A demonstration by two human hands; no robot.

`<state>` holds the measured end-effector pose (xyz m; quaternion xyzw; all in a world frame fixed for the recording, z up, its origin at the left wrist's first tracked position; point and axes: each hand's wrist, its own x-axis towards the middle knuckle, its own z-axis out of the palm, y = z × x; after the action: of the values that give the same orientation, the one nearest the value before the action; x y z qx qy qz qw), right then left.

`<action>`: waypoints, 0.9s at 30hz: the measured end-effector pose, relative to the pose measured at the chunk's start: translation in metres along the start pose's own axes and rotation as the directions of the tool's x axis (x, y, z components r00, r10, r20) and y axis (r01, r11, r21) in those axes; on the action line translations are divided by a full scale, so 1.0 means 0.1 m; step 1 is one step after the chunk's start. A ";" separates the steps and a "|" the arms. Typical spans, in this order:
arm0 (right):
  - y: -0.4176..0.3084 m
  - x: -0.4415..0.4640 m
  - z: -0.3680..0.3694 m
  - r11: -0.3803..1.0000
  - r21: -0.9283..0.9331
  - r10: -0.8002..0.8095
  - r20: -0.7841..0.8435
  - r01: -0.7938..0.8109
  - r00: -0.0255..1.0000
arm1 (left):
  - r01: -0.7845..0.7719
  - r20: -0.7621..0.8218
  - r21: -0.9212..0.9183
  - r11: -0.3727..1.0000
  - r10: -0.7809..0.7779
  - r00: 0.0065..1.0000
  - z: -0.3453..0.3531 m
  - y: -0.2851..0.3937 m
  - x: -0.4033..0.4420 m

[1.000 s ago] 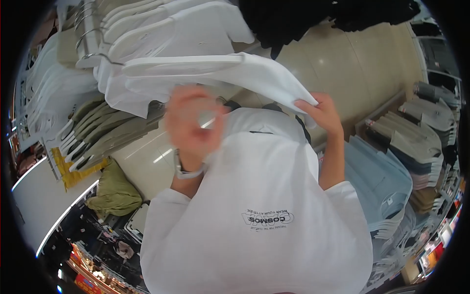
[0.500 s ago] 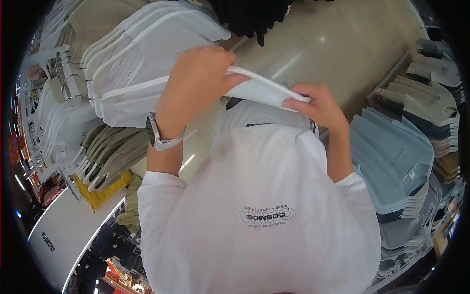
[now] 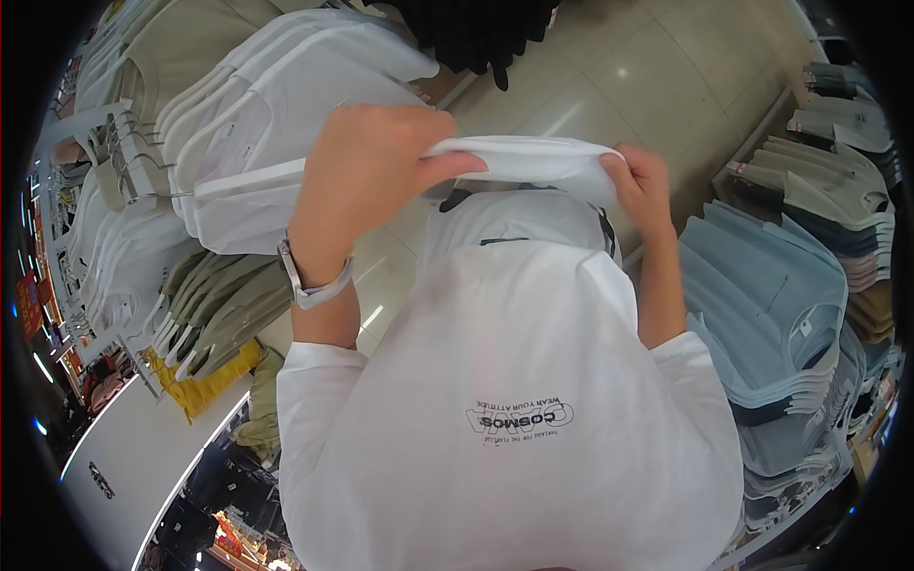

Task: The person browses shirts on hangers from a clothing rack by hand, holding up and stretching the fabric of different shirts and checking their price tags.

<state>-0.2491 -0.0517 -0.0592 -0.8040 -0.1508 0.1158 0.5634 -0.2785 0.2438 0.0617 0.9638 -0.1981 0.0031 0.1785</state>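
Note:
A white shirt (image 3: 543,157) on a white hanger (image 3: 249,178) hangs from the rack at the left, its sleeve part stretched across between my hands. My left hand (image 3: 376,162), with a watch (image 3: 319,281) on the wrist, is closed on the shirt near the shoulder, thumb pointing right. The fingers' far side is hidden. My right hand (image 3: 643,186) pinches the sleeve's right end between thumb and fingers. Part of the hanger is behind my left hand.
More white shirts (image 3: 314,62) hang beyond my left hand, with olive garments (image 3: 228,305) and a yellow one (image 3: 205,381) below. Black garments (image 3: 476,33) hang at the top. Light blue shirts (image 3: 762,295) hang at the right. Tiled floor (image 3: 666,76) shows ahead.
My left hand has come from in front of my chest onto the shirt and closed on it. My right hand has shifted right lately, and the sleeve part is now spread wider and flatter.

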 end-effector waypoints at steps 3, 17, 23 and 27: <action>0.09 -0.02 -0.11 0.994 -0.086 -0.086 -0.141 0.074 0.986 | -0.003 0.019 -0.006 1.000 0.003 1.000 -0.03 -0.01 0.02; -0.07 0.03 -0.26 0.992 -0.123 -0.069 -0.269 0.037 0.961 | -0.007 0.027 -0.022 1.000 0.007 1.000 -0.08 0.07 0.02; -0.35 0.25 0.06 0.956 -0.004 -0.294 -0.025 0.294 0.956 | -0.028 -0.065 -0.093 0.995 0.022 0.998 -0.02 0.06 0.02; -0.72 0.40 0.49 0.891 0.011 -0.454 -0.032 0.455 0.890 | -0.033 -0.073 -0.114 0.993 0.025 0.997 0.01 0.06 0.01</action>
<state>-0.2371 0.0287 -0.0086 -0.7430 -0.3254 -0.0292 0.5842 -0.2797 0.2376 0.0631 0.9482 -0.2052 0.0288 0.2409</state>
